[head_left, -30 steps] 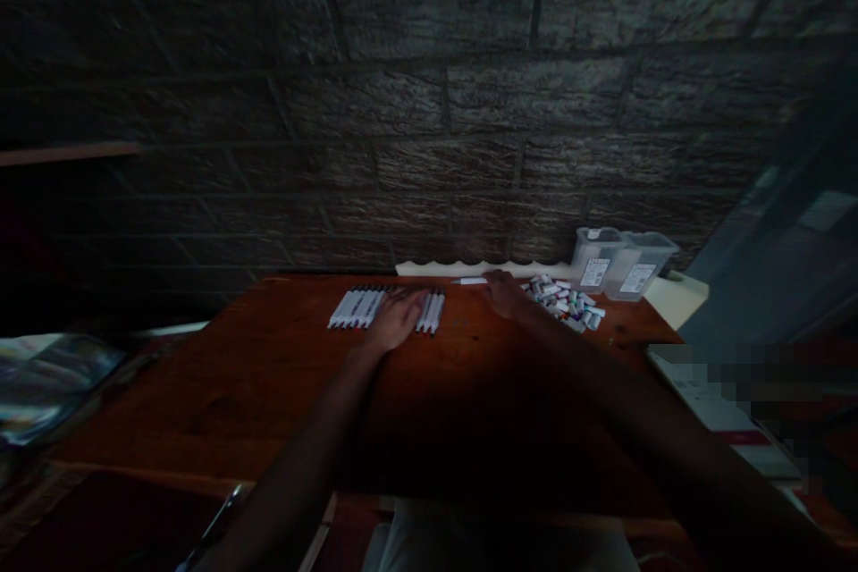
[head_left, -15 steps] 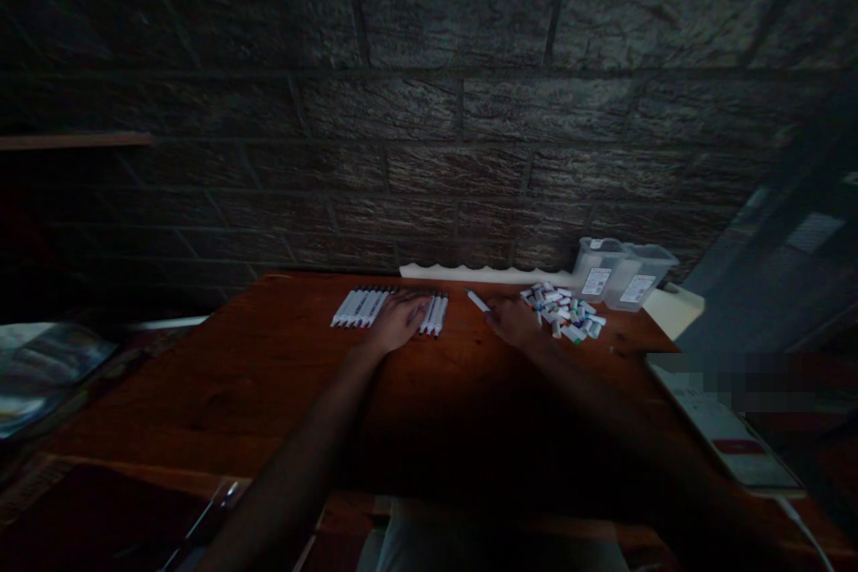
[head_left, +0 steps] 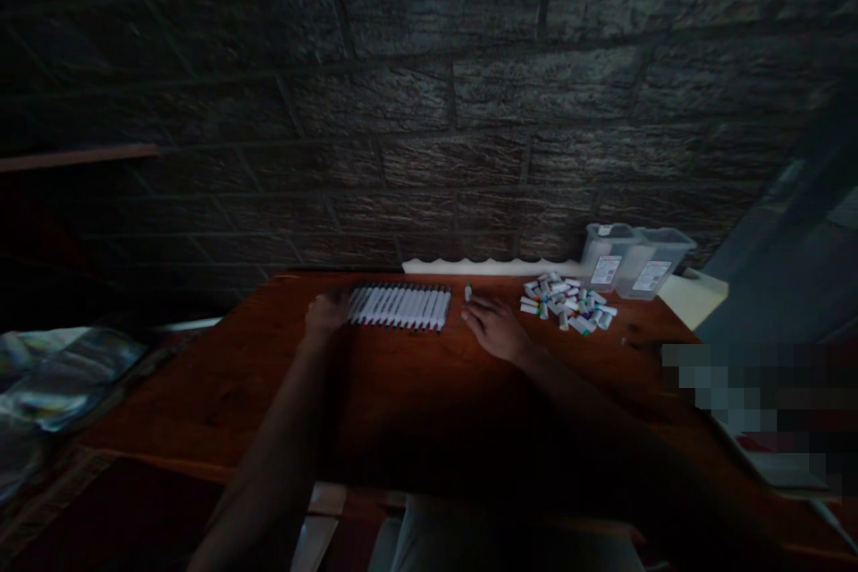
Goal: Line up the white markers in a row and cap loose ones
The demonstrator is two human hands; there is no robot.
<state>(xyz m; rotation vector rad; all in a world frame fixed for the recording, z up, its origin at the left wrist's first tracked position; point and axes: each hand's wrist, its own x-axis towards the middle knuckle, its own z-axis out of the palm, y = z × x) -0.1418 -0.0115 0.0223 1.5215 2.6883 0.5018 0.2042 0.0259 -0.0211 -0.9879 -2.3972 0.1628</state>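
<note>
A row of white uncapped markers (head_left: 400, 307) lies side by side on the wooden table, dark tips toward the wall. At the left end of this row is my left hand (head_left: 326, 315), smeared by motion, so its fingers do not show clearly. To the right of the row, my right hand (head_left: 497, 331) has its fingers closed around a single white marker (head_left: 467, 293), whose upper end points at the wall. Beyond that hand, a loose heap of white marker caps (head_left: 568, 304) with coloured ends spreads over the table.
Two clear plastic containers (head_left: 607, 261) with labels stand at the back right, beside a pale yellowish item (head_left: 693, 297). A white wavy-edged strip (head_left: 492, 268) runs along the brick wall (head_left: 402, 152). The wooden table (head_left: 221, 393) has a pale flat object at its right edge.
My left hand has moved left, from on top of the row to its left end, uncovering the markers. My right hand has shifted slightly left, and its marker is now more upright in view.
</note>
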